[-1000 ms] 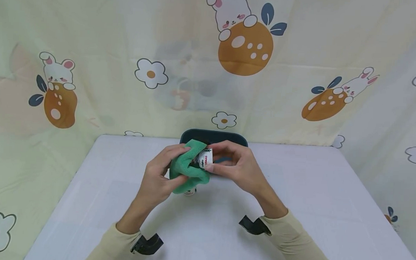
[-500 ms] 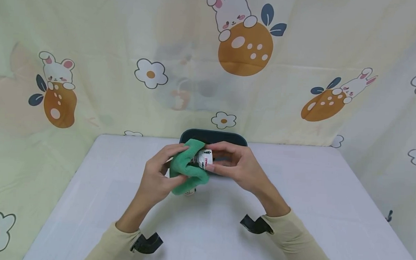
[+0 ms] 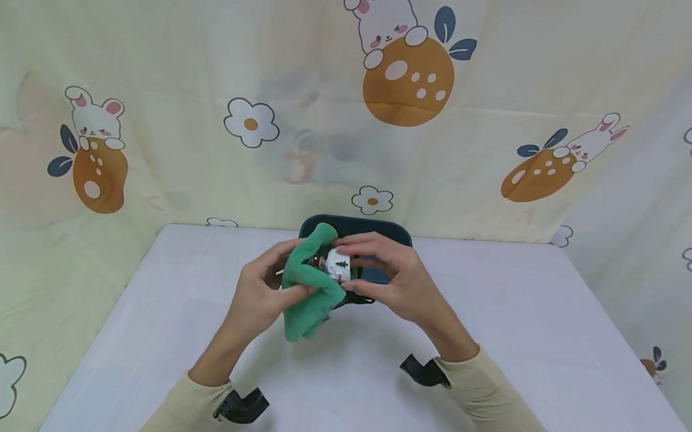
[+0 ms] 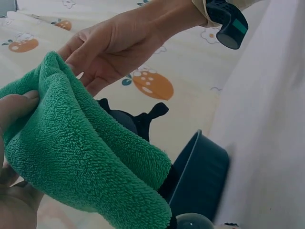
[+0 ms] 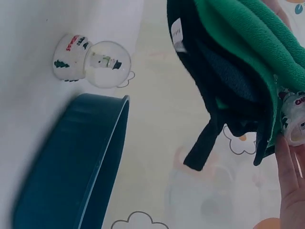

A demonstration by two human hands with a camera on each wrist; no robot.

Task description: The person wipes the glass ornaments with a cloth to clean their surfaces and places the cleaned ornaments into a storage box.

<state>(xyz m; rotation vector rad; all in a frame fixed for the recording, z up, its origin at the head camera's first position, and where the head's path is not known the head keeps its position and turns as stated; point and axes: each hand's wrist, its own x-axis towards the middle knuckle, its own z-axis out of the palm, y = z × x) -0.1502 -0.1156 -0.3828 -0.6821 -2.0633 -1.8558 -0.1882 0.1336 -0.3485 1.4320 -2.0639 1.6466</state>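
In the head view my left hand (image 3: 262, 296) grips a fluffy green cloth (image 3: 305, 275) that wraps round one end of a snow globe (image 3: 339, 265). The thumb and fingers of my right hand (image 3: 394, 272) pinch the globe's white base, printed with a small dark tree. Cloth hides most of the glass ball. Dark backing, a white label and hanging straps show on the cloth (image 5: 228, 71) in the right wrist view. A second snow globe (image 5: 90, 62), with a snowman inside, stands upright on the table there; the cloth mostly covers it in the head view.
A dark teal bin (image 3: 374, 226) stands behind my hands, near the table's back edge. Its rim (image 4: 190, 157) rises close below the cloth in the left wrist view. A printed curtain (image 3: 182, 159) hangs behind the white table (image 3: 480, 310).
The held globe's base has turned, showing a tree where lettering was. The cloth has shifted, its lower end hanging further down, with a dark strap now visible. Both hands have moved only slightly.
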